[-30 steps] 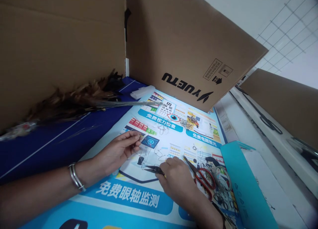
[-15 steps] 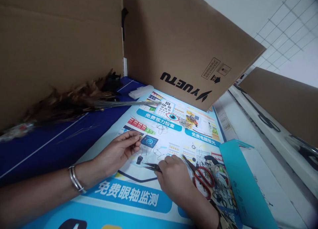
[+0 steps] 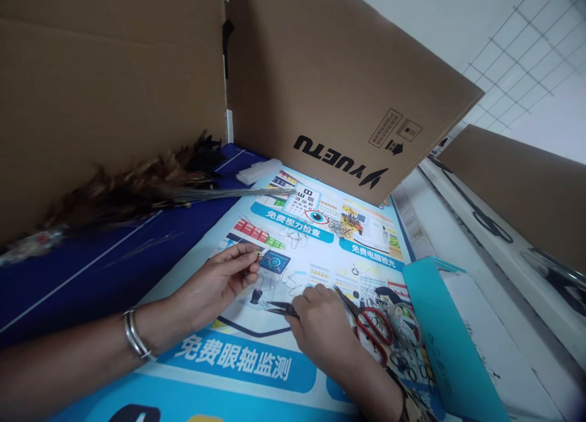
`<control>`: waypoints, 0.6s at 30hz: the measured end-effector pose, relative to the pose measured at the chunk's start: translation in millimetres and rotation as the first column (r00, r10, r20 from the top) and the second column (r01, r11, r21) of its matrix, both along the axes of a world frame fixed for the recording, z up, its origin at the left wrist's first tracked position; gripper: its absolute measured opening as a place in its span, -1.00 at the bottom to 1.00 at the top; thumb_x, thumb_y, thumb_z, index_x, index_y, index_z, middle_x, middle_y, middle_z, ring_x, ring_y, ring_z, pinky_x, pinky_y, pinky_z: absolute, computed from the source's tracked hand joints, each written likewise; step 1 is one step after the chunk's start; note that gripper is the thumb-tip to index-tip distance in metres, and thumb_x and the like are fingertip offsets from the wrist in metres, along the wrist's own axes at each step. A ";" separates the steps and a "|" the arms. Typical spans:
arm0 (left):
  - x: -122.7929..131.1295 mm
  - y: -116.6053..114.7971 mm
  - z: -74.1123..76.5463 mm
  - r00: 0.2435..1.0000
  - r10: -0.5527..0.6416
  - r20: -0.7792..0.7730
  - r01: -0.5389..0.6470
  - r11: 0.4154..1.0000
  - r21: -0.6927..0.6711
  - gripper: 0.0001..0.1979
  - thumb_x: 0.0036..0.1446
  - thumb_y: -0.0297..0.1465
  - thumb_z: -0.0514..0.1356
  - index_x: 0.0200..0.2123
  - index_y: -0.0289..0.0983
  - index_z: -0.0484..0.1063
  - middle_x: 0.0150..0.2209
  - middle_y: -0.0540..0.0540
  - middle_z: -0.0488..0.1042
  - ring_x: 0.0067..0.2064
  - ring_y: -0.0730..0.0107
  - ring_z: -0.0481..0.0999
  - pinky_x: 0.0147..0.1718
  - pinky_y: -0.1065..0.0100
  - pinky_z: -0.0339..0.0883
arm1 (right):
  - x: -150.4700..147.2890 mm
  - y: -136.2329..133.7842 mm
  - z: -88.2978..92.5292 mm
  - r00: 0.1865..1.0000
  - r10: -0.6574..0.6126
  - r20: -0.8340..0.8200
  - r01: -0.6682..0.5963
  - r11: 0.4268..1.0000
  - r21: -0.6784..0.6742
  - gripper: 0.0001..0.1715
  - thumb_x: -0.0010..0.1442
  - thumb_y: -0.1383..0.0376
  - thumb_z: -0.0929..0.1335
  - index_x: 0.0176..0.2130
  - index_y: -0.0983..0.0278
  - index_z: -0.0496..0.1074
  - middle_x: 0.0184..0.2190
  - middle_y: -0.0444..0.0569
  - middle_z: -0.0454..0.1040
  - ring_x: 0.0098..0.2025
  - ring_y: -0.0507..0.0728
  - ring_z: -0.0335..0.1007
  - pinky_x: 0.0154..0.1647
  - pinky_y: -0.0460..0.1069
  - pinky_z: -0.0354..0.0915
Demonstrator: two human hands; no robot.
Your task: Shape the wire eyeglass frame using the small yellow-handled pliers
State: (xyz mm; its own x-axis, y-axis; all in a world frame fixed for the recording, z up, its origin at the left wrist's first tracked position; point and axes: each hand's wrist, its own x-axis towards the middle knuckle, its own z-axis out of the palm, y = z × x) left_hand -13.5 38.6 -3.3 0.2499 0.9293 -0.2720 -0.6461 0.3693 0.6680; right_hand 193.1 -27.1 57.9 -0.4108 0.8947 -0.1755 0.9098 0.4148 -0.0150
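Observation:
My left hand (image 3: 224, 278), with silver bangles at the wrist, is raised over the printed sheet, thumb and forefinger pinched on something small and thin that I cannot make out. Closed round a pair of pliers (image 3: 282, 308) is my right hand (image 3: 323, 324); the dark pointed jaws reach left toward the other hand, and the handles are hidden in the palm. Just right of that hand lie scissors (image 3: 373, 327) with red handles, blades pointing away. A loose pile of thin wire loops and rings (image 3: 412, 358) rests beside them, with a roll of clear tape (image 3: 406, 325).
Cardboard walls (image 3: 339, 92) stand behind and at the left. Brown feathers (image 3: 132, 181) and a bundle of thin wires (image 3: 238, 193) lie on the blue cloth. At the right is a teal box (image 3: 453, 336). Small wire pieces (image 3: 297, 237) are scattered on the sheet.
The left hand has turned slightly, and a small pale tip now shows above its pinched fingers. The right hand and pliers stay nearly in place. The whole view has shifted a little.

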 end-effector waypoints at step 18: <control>1.5 -2.7 -2.4 1.000 -0.011 0.006 0.011 1.000 -0.026 -0.92 0.18 -0.59 0.25 -0.28 -0.34 0.51 -0.39 -0.05 0.45 -0.42 0.51 0.48 -0.44 0.52 0.48 | 3.6 3.4 -0.1 1.000 0.022 -0.006 -0.022 0.998 -0.052 -0.79 0.26 0.17 0.36 -0.30 0.26 0.48 -0.31 -0.05 0.54 -0.25 0.14 0.44 -0.34 -0.05 0.16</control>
State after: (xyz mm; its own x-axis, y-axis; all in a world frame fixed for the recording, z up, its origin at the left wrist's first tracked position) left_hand -12.0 35.9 -5.7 0.2615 0.9192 -0.2945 -0.6455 0.3934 0.6546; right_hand 196.8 -23.7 57.8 -0.4311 0.8751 -0.2197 0.9004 0.4330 -0.0419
